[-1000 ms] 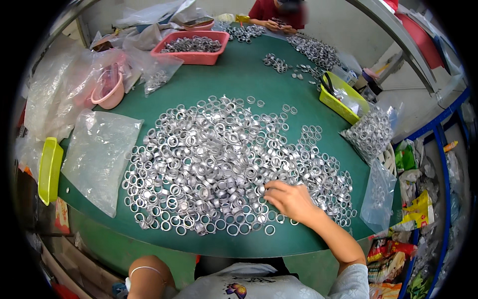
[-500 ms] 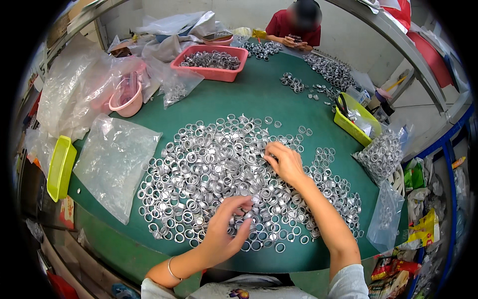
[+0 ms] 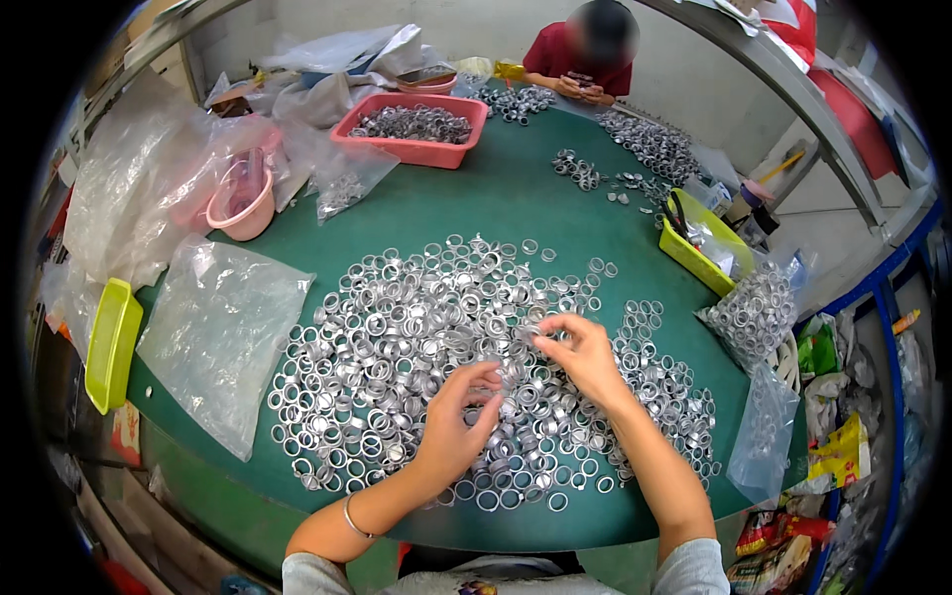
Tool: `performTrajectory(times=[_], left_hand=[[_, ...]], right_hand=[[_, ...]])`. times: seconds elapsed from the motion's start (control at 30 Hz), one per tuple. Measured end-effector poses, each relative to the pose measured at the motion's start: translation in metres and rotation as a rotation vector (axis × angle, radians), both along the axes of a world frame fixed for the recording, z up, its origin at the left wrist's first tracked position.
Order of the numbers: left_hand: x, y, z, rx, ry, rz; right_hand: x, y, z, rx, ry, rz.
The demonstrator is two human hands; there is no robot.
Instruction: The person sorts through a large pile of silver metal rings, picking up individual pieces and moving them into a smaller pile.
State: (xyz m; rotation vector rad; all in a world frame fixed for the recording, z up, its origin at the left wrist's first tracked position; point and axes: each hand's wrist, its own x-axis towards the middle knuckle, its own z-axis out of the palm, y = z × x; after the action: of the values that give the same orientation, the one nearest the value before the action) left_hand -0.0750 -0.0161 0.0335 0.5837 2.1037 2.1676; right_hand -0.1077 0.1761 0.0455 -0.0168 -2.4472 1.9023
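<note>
**Both hands meet over the ring pile**

Since a second ago, when only my right hand lay on the near edge of the heap, my left hand has come up onto the pile and my right hand has moved inward to its middle. Each hand now pinches with thumb and fingertips: the right fingers are closed on what looks like one small metal ring, and the left fingers are curled around a ring or two at the heap's centre, though I cannot tell exactly how many. A thin bracelet sits on my left wrist.

These rings belong to the big spread of silver metal rings, far too many to count, lying on the round green counter directly in front of me.

To my left lies one flat clear plastic bag, and beyond it one yellow-green tray hangs at the counter's edge. A pink bowl sits further back among crumpled clear plastic. One red bin of rings stands at the far side. On my right are a second yellow tray and two clear bags of rings, one fuller than the other.

Across the counter, another person in a red shirt works over small ring piles.
</note>
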Motion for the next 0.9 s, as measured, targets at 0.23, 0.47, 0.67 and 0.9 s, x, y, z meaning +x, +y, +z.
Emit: performTrajectory(times=[0.23,0.47,0.67,0.9], left_hand=[[0.005,-0.003,0.009,0.108,-0.039,-0.109],[0.01,-0.01,0.01,0.342,-0.284,-0.154],[0.006,-0.017,0.002,0.384,-0.363,-0.243],[0.009,-0.018,0.0,0.421,-0.407,-0.277]], right_hand=[[0.057,-0.031,0.023,-0.66,-0.418,0.125],[0.065,-0.036,0.02,-0.369,-0.205,0.152],[0.065,-0.044,0.032,-0.33,-0.066,0.173],[0.063,-0.044,0.03,-0.28,-0.045,0.235]])
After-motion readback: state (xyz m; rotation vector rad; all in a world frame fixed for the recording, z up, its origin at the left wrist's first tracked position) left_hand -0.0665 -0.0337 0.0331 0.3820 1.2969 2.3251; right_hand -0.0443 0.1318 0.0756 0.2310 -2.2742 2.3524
